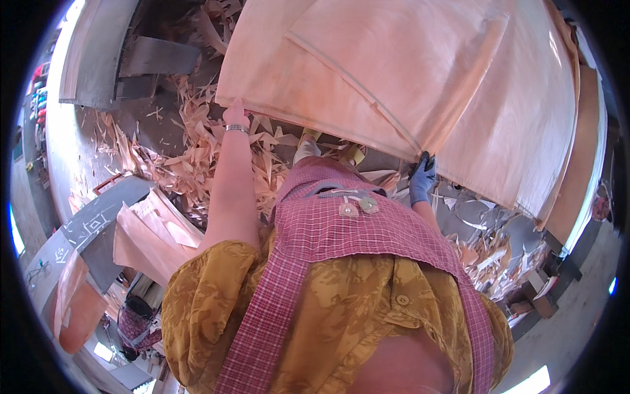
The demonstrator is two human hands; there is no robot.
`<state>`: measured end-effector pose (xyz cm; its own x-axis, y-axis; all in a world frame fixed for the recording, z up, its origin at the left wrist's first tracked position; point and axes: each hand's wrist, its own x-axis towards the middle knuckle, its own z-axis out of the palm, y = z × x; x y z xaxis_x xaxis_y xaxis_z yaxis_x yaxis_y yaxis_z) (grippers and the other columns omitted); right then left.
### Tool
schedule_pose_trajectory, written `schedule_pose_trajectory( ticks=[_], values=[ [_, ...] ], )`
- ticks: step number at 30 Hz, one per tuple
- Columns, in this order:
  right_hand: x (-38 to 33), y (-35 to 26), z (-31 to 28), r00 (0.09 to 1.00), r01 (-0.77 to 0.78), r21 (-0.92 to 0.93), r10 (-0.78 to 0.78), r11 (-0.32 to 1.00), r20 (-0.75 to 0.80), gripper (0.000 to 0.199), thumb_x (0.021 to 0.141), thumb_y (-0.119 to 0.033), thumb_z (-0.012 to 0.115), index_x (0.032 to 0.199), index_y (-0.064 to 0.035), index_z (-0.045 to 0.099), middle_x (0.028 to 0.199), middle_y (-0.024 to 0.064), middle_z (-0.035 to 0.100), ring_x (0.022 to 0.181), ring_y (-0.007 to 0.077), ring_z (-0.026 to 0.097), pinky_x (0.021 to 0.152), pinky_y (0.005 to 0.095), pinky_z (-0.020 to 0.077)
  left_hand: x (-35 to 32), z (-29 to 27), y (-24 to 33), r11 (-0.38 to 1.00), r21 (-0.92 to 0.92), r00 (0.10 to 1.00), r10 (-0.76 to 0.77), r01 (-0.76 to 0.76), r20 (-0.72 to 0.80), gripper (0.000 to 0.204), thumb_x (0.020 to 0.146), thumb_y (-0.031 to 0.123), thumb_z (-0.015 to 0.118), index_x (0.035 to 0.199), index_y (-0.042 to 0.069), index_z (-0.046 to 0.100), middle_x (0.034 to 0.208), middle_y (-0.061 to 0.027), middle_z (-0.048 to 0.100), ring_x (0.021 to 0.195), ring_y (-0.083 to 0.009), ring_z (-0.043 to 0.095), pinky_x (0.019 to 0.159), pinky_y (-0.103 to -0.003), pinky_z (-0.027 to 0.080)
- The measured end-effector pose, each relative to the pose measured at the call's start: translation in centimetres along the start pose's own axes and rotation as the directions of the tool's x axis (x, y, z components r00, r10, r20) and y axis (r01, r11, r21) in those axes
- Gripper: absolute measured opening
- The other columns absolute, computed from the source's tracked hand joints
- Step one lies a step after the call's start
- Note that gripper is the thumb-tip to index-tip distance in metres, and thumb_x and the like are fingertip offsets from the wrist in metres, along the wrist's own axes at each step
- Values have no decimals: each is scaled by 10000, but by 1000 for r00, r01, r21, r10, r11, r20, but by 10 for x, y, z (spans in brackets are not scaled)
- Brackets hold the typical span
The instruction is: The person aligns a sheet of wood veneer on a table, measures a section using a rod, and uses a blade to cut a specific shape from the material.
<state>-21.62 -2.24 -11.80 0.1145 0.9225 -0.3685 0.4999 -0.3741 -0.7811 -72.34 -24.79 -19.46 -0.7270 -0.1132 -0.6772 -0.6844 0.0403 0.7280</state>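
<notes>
In front of me spreads a large stack of pale pinkish wood veneer sheets (367,59), its near edge running between my hands. My left hand (236,113), bare with a metal band at the wrist, is closed on the near left corner of the top veneer sheet. My right hand (422,178) wears a blue-grey glove with dark fingertips. It pinches the near edge of the veneer where a long raised fold (469,92) meets that edge. A narrow strip (357,85) slants across the sheet toward this hand. The fingers' undersides are hidden.
Torn veneer scraps (187,131) litter the floor at left, and more scraps (489,256) lie at right. Grey boards (157,56) stand at far left. Near the lower left are a grey panel with chalk marks (85,220), bent veneer pieces (154,230) and another person (138,325).
</notes>
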Motion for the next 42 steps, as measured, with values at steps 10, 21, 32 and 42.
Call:
schedule_pose_trajectory(
  ticks=[10, 21, 32, 42],
  values=[
    [10, 20, 3, 999, -38, 29, 39, 999, -6, 321, 973, -358, 584, 1110, -68, 597, 781, 26, 621, 529, 91, 540, 449, 254, 442, -5, 8, -1, 998, -67, 1000, 4, -5, -6, 306, 899, 114, 595, 1135, -75, 554, 1073, -144, 640, 897, -253, 663, 732, -378, 567],
    [5, 9, 0, 998, -57, -26, 57, 998, 4, 345, 978, -364, 557, 1110, -47, 585, 778, 73, 636, 549, 134, 588, 487, 277, 460, 10, 2, -3, 996, -68, 998, -61, 62, 12, 223, 876, 103, 620, 1062, -16, 586, 1000, -102, 628, 870, -250, 641, 707, -399, 554],
    [-24, 26, -5, 917, 222, -33, -220, 975, -332, 596, 923, -381, 638, 1382, -43, 464, 993, 166, 677, 792, 265, 630, 698, 404, 512, -122, 17, 5, -340, 795, 397, 726, -502, 561, 440, 878, 365, 515, 1158, 32, 576, 1214, -183, 568, 1140, -353, 527, 999, -517, 382],
    [-78, -25, -1, 974, 49, -387, -131, 921, -187, 393, 899, -416, 616, 972, -30, 612, 849, 226, 655, 780, 422, 629, 695, 488, 480, -198, 58, 6, -490, 167, 173, 34, -856, 984, 639, 839, 457, 592, 1396, 173, 464, 1428, -155, 434, 1313, -359, 407, 1098, -613, 196]
  ],
)
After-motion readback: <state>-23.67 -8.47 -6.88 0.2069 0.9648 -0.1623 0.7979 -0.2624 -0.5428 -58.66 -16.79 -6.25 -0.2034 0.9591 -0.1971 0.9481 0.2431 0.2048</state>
